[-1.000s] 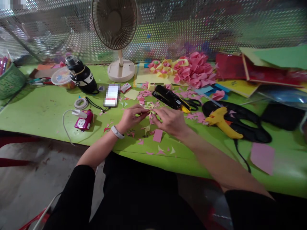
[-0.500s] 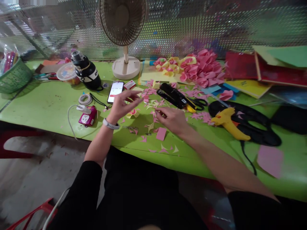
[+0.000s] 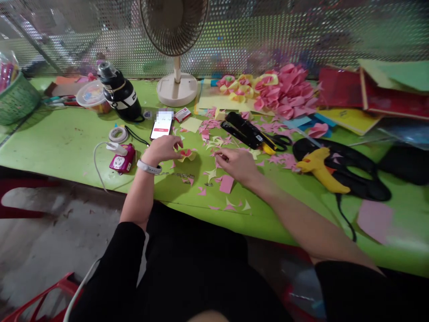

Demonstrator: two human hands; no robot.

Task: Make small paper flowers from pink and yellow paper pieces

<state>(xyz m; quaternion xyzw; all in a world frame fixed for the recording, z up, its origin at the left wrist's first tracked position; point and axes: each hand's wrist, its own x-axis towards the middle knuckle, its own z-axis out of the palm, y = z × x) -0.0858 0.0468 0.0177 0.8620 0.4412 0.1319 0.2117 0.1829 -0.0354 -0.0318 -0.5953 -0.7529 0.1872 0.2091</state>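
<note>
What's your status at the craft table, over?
Left hand resting on paper flower. Right hand apart, fingertips among paper scraps. Grip unclear on both. Phone just beyond left hand.

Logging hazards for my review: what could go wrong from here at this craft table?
The right forearm lies near the glue gun cord running off the table; pulling back might snag it. The left hand, at the folded paper piece, could crush it or nudge the phone.
</note>
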